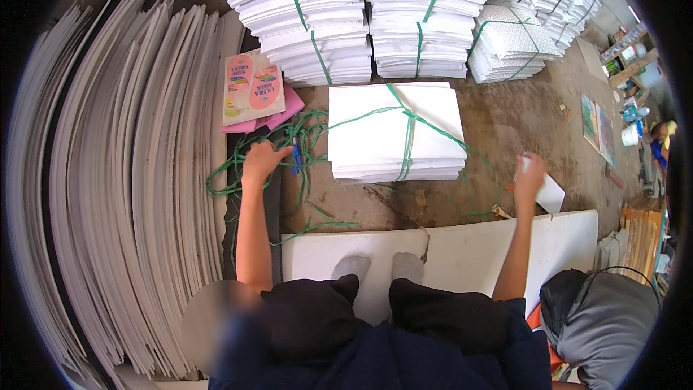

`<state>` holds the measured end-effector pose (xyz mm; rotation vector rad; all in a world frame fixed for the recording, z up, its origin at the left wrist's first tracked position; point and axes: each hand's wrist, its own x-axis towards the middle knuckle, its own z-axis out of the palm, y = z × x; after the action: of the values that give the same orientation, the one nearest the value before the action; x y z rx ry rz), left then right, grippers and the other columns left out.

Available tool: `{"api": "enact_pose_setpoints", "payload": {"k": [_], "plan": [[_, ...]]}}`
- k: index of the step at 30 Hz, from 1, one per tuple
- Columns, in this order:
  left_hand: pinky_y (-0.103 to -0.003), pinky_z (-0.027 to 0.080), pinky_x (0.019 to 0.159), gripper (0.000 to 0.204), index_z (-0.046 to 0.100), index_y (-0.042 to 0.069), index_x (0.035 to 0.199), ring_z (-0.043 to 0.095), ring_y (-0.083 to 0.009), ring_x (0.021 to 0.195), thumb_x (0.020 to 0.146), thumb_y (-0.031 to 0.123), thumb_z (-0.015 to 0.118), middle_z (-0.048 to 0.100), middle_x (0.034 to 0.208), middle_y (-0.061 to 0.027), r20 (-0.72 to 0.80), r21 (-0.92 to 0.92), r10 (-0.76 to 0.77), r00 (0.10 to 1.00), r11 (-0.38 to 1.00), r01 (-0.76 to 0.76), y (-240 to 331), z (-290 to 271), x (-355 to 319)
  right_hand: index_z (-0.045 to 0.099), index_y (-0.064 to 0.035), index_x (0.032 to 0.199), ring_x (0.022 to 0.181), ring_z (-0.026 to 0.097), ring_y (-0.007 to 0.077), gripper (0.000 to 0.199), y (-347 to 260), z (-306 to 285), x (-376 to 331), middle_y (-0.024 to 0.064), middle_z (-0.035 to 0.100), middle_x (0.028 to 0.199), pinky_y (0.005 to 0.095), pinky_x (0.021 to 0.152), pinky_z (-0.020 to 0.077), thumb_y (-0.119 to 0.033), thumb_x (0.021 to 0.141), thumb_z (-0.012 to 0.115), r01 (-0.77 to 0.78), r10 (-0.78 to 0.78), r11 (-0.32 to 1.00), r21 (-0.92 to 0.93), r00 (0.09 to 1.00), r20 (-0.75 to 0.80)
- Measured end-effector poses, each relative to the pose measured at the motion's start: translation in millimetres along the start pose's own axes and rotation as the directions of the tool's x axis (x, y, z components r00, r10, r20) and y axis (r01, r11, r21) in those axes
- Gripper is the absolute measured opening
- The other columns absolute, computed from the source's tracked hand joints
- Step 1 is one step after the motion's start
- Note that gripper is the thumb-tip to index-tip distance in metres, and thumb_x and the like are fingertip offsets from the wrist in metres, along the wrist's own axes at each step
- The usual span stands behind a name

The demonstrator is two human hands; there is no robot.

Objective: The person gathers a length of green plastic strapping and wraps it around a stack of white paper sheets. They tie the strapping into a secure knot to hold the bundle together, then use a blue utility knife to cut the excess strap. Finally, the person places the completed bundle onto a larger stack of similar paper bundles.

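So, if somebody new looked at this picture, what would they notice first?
Probably the bright white stack in the middle, tied with green string, lying between the person's left hand and right hand. Next might come the long row of greyish sheets standing on edge along the left side, then the tall piles of white bundles across the top.
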<state>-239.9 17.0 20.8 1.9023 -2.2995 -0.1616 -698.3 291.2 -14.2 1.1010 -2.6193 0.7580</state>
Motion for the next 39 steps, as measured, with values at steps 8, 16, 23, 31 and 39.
{"api": "enact_pose_setpoints", "payload": {"k": [8,16,23,31,39], "plan": [[-0.038,0.041,0.079,0.032,0.056,0.004,0.097,0.050,-0.0293,0.091,0.076,0.028,0.061,0.053,0.090,-0.0135,-0.341,-0.126,0.637,0.691,0.698,-0.705,124.6,21.7,9.1,0.054,-0.0028,0.101,0.102,0.044,0.0274,0.030,-185.5,36.9,3.8,0.0109,0.053,0.106,0.0404,0.085,0.0343,-0.023,0.079,0.059,0.448,-0.537,0.831,0.330,0.799,0.270],[-0.025,0.024,0.045,0.043,0.037,0.003,0.054,0.025,-0.0066,0.051,0.082,0.030,0.056,0.028,0.049,0.0005,0.206,-0.938,0.160,0.965,0.314,0.148,151.2,22.5,12.3,0.053,-0.0010,0.082,0.046,0.040,0.0215,0.014,-195.5,4.4,7.4,0.0130,0.047,0.057,0.0294,0.048,0.0336,-0.013,0.087,0.047,0.153,-0.499,0.773,0.616,0.747,0.440],[-0.030,0.029,0.043,0.031,0.041,-0.003,0.059,0.026,-0.0117,0.045,0.076,0.018,0.058,0.031,0.047,-0.0094,-0.146,-0.726,0.183,0.972,0.648,-0.231,111.2,30.3,28.7,0.053,-0.0029,0.082,0.062,0.054,0.0335,0.012,-158.7,-3.1,20.8,0.0168,0.056,0.071,0.0361,0.056,0.0416,-0.014,0.085,0.049,0.206,-0.463,0.844,0.495,0.746,0.479],[-0.028,0.032,0.045,0.024,0.049,-0.004,0.066,0.030,-0.0128,0.047,0.078,0.015,0.057,0.034,0.052,-0.0111,-0.216,-0.727,0.193,0.957,0.622,-0.289,75.3,47.7,25.6,0.053,-0.0005,0.081,0.066,0.056,0.0319,0.009,-112.5,2.4,61.9,0.0154,0.057,0.074,0.0364,0.058,0.0429,-0.009,0.081,0.053,0.531,-0.602,0.798,0.283,0.696,0.391],[-0.023,0.023,0.045,0.039,0.027,0.006,0.058,0.023,-0.0055,0.054,0.084,0.016,0.055,0.026,0.054,0.0038,-0.070,-0.952,0.075,0.995,0.292,-0.089,70.5,49.9,37.0,0.050,-0.0039,0.085,0.064,0.057,0.0302,0.009,-114.3,16.3,88.4,0.0122,0.057,0.075,0.0361,0.053,0.0449,-0.008,0.079,0.054,0.618,-0.629,0.777,0.119,0.757,0.176]]}}
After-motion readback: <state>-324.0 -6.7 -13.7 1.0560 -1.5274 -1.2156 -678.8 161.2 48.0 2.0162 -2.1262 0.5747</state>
